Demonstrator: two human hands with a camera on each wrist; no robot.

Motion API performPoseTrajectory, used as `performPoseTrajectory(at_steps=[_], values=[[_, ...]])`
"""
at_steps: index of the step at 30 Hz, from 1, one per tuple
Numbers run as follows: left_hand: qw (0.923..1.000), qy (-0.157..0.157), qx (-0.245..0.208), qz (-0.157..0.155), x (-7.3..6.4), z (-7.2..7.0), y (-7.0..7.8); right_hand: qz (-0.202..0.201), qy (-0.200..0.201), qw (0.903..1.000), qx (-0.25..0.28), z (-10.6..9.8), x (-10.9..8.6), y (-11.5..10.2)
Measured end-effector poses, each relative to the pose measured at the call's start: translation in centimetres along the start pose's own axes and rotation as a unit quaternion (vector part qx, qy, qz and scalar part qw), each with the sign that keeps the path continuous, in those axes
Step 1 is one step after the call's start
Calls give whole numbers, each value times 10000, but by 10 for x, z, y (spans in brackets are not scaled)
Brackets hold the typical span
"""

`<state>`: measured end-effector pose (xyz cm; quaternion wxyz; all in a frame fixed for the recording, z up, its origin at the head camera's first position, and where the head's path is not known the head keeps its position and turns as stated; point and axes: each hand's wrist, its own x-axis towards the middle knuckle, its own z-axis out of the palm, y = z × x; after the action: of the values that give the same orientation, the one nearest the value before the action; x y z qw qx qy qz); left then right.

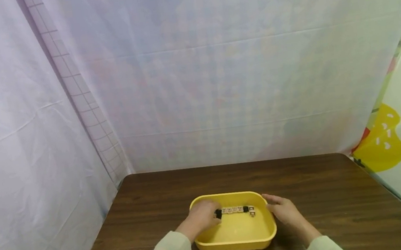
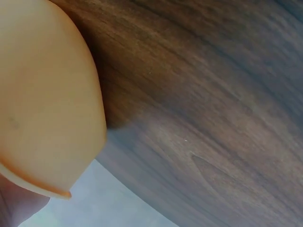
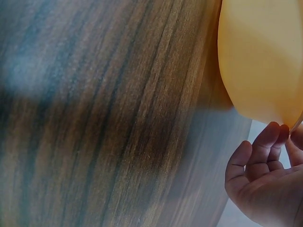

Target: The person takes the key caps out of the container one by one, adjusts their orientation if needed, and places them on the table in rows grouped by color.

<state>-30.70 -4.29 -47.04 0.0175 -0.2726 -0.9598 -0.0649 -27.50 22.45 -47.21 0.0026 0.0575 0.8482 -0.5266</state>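
Note:
A yellow plastic tub [image 1: 238, 246] with rounded corners stands on the table. Inside it, near the far wall, lies a narrow strip of small white patterned pieces [image 1: 232, 210] with a black piece towards each end. My left hand [image 1: 202, 214] reaches over the tub's left rim, its fingers at the strip's left end. Those fingertips are partly hidden, so a grip on the strip cannot be made out. At the right side, my right hand [image 1: 284, 210] holds the tub's rim between thumb and fingers. Its bent fingers [image 3: 265, 137] show against the tub wall [image 3: 260, 61] in the right wrist view.
The dark wood-grain table [image 1: 148, 189] extends around the tub, with its far edge against a pale hanging curtain [image 1: 219, 97]. White cloth [image 1: 18, 143] hangs at the left. A printed sheet with a yellow shape [image 1: 383, 144] hangs at the right.

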Motion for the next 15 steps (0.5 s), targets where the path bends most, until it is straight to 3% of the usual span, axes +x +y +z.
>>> performPoseTrajectory(at_steps=[8,15], values=[[9998,171,57,-8,4,4,-3,55,-4,10000,-5,1,0,0],[9987,250,442,68,8,7,1,109,1,9999,-26,1,0,0]])
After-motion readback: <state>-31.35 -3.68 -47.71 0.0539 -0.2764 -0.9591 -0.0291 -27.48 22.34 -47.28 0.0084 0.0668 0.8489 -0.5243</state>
